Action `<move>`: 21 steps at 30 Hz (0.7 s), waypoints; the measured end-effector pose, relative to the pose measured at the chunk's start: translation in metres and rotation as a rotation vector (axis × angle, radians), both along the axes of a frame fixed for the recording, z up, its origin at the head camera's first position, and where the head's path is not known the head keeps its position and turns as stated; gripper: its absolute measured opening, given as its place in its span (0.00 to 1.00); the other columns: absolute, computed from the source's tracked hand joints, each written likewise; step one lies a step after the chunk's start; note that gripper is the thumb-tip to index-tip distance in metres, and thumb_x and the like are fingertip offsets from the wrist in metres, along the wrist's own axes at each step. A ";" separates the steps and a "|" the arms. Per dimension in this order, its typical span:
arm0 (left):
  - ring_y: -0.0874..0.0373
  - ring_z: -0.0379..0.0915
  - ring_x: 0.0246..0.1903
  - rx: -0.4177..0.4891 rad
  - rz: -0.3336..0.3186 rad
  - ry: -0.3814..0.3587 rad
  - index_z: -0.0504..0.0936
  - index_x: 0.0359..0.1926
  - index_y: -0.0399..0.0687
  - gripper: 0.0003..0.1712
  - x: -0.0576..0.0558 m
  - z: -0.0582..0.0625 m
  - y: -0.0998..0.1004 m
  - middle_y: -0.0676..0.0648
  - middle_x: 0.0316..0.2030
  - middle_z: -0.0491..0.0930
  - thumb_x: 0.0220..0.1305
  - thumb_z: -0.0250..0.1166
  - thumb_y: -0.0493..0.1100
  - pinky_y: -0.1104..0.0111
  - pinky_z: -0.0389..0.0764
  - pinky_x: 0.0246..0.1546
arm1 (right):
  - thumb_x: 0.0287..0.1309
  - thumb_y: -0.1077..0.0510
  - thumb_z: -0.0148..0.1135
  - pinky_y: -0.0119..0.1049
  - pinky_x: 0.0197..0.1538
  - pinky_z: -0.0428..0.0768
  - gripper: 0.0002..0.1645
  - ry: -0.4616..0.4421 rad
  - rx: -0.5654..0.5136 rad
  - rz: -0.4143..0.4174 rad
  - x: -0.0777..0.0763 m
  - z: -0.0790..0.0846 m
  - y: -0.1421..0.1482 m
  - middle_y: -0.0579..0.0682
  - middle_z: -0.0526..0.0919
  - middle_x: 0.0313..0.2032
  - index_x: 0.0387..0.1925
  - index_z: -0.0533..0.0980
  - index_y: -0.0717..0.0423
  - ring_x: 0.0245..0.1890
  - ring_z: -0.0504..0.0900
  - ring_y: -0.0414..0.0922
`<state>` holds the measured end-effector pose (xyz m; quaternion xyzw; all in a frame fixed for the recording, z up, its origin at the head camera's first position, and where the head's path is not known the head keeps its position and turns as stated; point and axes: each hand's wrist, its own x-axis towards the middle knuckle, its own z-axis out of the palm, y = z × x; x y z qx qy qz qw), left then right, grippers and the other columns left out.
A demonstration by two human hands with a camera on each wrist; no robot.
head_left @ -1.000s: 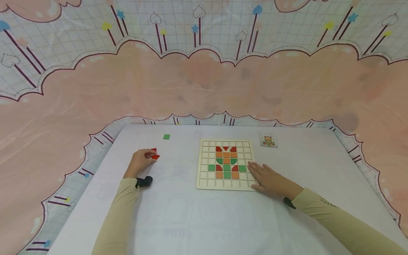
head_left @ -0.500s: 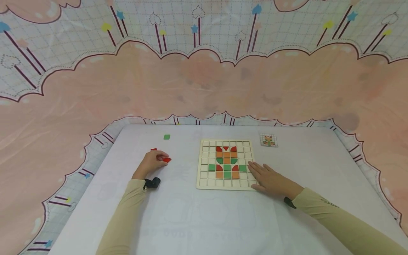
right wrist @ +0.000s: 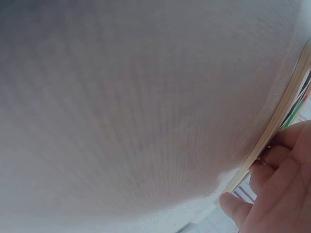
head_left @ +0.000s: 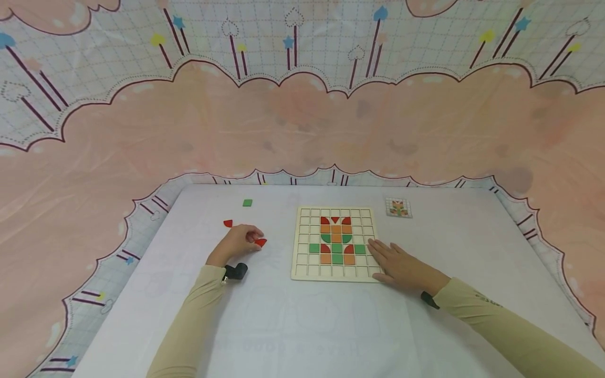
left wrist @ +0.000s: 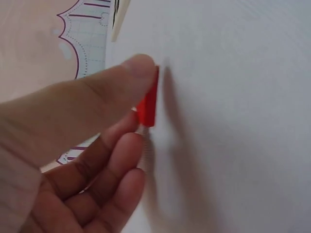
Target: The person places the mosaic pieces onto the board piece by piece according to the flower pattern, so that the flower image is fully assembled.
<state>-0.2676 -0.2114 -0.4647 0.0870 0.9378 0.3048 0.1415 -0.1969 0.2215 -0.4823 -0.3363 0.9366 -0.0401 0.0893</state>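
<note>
My left hand [head_left: 235, 244] pinches a red quarter-circle tile [head_left: 261, 242] between thumb and fingers, left of a wooden grid board [head_left: 302, 271]. In the left wrist view the red tile [left wrist: 150, 104] shows edge-on below the thumb tip, its other face hidden. On the board, red, orange and green tiles [head_left: 336, 249] form a flower-like pattern. My right hand [head_left: 402, 266] lies with straight fingers along the board's right edge. The right wrist view has the fingers of that right hand [right wrist: 284, 179] against the board's pale wooden side [right wrist: 282, 114].
Another red quarter-circle tile [head_left: 228, 223] lies behind my left hand. Farther back is a green square tile [head_left: 248, 202]. A small pattern card [head_left: 398, 208] with a similar flower lies behind the board to the right. White cloth [head_left: 283, 325] covers the table.
My left hand has moved right and slightly toward me, carrying the red quarter-circle tile away from the other red one, which is now uncovered. The right hand and board have stayed put.
</note>
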 end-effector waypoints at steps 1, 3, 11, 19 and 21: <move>0.55 0.70 0.36 -0.009 -0.008 -0.007 0.82 0.45 0.43 0.17 0.001 0.001 0.000 0.47 0.33 0.78 0.52 0.70 0.37 0.67 0.75 0.41 | 0.66 0.38 0.46 0.56 0.69 0.57 0.45 0.001 -0.001 -0.001 0.000 0.000 0.000 0.59 0.51 0.72 0.71 0.50 0.63 0.72 0.51 0.55; 0.55 0.70 0.35 -0.029 -0.014 -0.025 0.82 0.46 0.43 0.17 0.002 0.003 -0.001 0.47 0.32 0.77 0.52 0.70 0.37 0.68 0.75 0.40 | 0.66 0.38 0.46 0.56 0.69 0.57 0.45 0.002 -0.006 -0.004 0.000 -0.001 0.000 0.59 0.51 0.72 0.71 0.50 0.63 0.72 0.51 0.55; 0.56 0.71 0.36 -0.042 -0.077 -0.012 0.80 0.48 0.44 0.20 0.005 0.008 -0.002 0.46 0.34 0.78 0.53 0.70 0.38 0.65 0.77 0.42 | 0.66 0.39 0.46 0.56 0.70 0.55 0.44 -0.021 0.009 -0.009 0.000 0.003 -0.001 0.58 0.50 0.72 0.71 0.50 0.63 0.73 0.50 0.55; 0.48 0.72 0.47 -0.037 -0.134 0.017 0.82 0.47 0.46 0.18 0.000 0.006 0.005 0.43 0.44 0.79 0.53 0.70 0.36 0.54 0.73 0.55 | 0.66 0.40 0.47 0.56 0.70 0.55 0.44 -0.014 0.000 -0.003 0.001 0.004 -0.001 0.60 0.51 0.72 0.70 0.50 0.65 0.72 0.50 0.56; 0.48 0.71 0.48 -0.039 -0.115 -0.007 0.83 0.46 0.48 0.17 -0.001 0.005 0.007 0.44 0.45 0.79 0.53 0.69 0.36 0.53 0.73 0.55 | 0.66 0.40 0.47 0.56 0.70 0.55 0.44 -0.011 0.003 -0.003 0.001 0.003 -0.001 0.60 0.51 0.72 0.70 0.50 0.65 0.72 0.51 0.56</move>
